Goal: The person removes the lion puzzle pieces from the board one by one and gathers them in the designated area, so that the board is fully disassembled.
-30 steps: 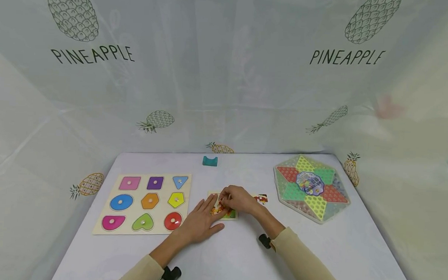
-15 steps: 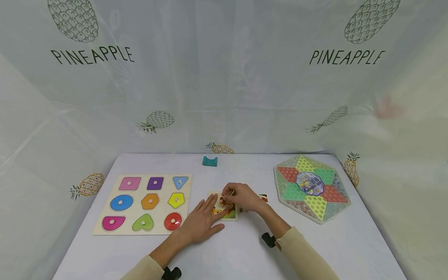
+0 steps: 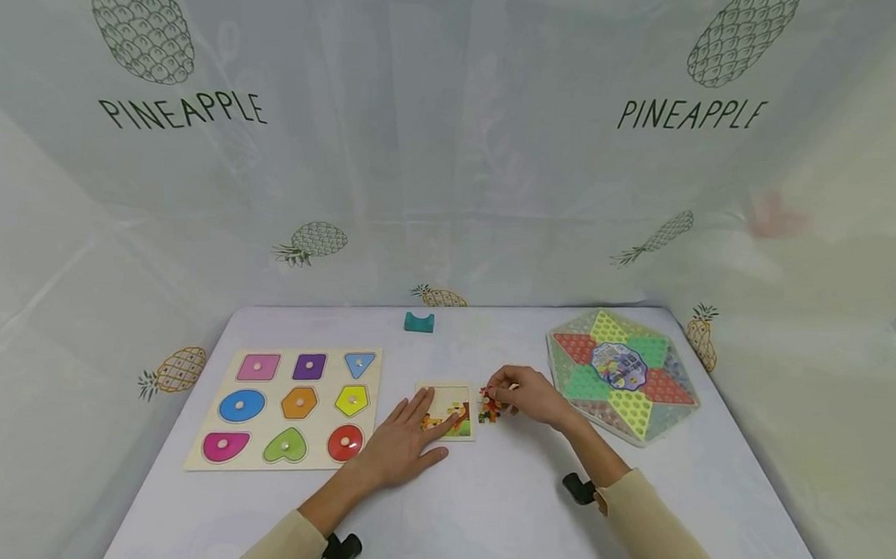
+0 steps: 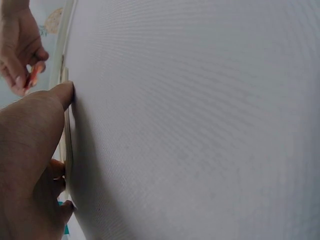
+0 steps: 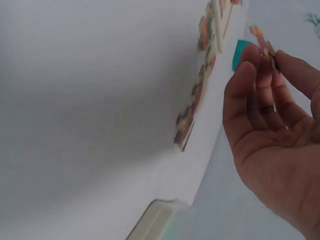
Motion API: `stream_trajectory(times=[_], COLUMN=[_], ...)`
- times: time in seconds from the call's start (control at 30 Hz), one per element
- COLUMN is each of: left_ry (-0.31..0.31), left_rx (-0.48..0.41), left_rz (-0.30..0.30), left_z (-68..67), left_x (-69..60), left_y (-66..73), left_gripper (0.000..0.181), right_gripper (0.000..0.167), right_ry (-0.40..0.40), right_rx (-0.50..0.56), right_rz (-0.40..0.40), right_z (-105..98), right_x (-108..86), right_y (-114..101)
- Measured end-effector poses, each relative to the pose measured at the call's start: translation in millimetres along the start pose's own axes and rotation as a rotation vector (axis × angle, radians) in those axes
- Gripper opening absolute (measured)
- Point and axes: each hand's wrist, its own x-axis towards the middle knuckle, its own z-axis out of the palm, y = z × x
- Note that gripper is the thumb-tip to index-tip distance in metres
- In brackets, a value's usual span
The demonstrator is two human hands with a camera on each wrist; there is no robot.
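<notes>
My left hand (image 3: 399, 446) lies flat with fingers spread on a small picture puzzle board (image 3: 454, 393), whose upper part shows bare cream and whose lower part shows orange and green picture. In the left wrist view the thumb touches the board's edge. Just right of the board, my right hand (image 3: 530, 396) pinches a jigsaw piece (image 5: 265, 46) between thumb and fingers, held above the table. Beneath and beside that hand, several loose jigsaw pieces (image 5: 187, 122) lie on the table, partly hidden by it in the head view.
A wooden shape puzzle (image 3: 261, 421) with coloured knobbed shapes lies at the left. At the back stands a small teal curved block (image 3: 419, 322). A hexagonal Chinese checkers box (image 3: 622, 375) sits at the right, close to my right hand.
My right hand has moved right, from over the puzzle board to beside it, with a jigsaw piece in its fingers. More of the board's upper part shows. My left hand has stayed put.
</notes>
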Motion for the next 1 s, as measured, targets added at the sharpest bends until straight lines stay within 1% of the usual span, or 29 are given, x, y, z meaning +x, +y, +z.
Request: stream_trajectory(times=[0.1,0.23,0.47,0.63,0.73,1.0], left_ry=[0.008,0.013,0.011,0.007,0.003,0.001], left_rx=[-0.002,-0.008,-0.020,-0.017,-0.016,-0.016], left_rz=[0.005,0.007,0.007,0.001,-0.001,0.000], left_z=[-0.3,-1.5,-2.7,-2.8,-3.2,-4.1], left_x=[-0.4,-1.4,-1.9,-0.6,-0.2,-0.8], left_y=[-0.1,0.3,1.0,1.4,1.5,2.0], left_gripper=[0.061,0.060,0.060,0.060,0.061,0.061], right_gripper=[0.012,0.010,0.008,0.011,0.013,0.017], right_ry=[-0.014,-0.009,0.061,0.114,0.139,0.178], right_rx=[0.001,-0.030,-0.121,-0.231,-0.286,-0.379], right_rz=[0.038,0.068,0.135,0.184,0.200,0.206], right_z=[-4.1,-6.2,-3.3,-0.8,1.2,6.1], right_x=[-4.4,-6.1,-6.1,-6.6,-6.9,-8.8], right_y=[7.9,15.8,21.0,21.1,20.7,18.2])
